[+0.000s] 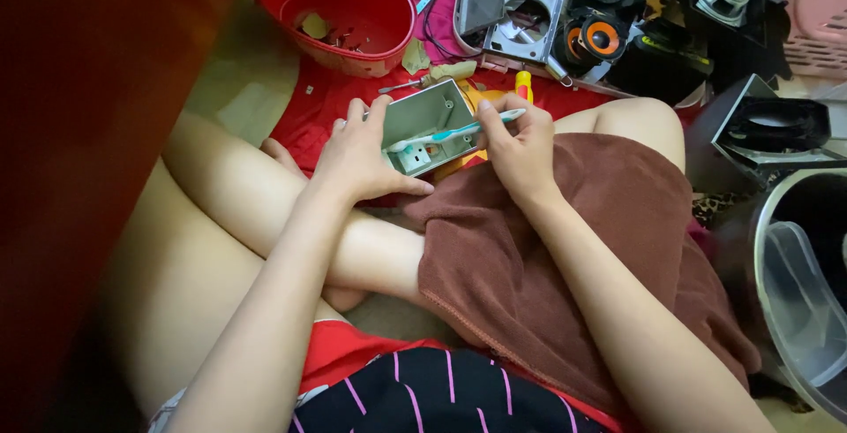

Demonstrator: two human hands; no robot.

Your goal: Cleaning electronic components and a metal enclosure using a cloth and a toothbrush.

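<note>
The left hand grips a small grey box by its near end, fingers wrapped over the top edge and thumb lying along the lower side, so the open face tilts up toward the camera above the person's crossed legs. Inside the box, at its lower corner, sits a small pale part, possibly a socket or connector, though it is too small to tell. The right hand pinches a toothbrush by the handle, fingers closed round it, and the brush lies across the box's opening with its head reaching in toward the left side. A brown towel is draped over the right thigh, just below the box. Further off on the red cloth stands a red basin, holding a few small scraps and bits at its bottom (none clear enough to name). Beside the box lies a screwdriver with a yellow and red handle. Behind it are a grey panel with a round hole and a speaker with an orange ring. At the right edge a clear bin shows only its rim and wall.
</note>
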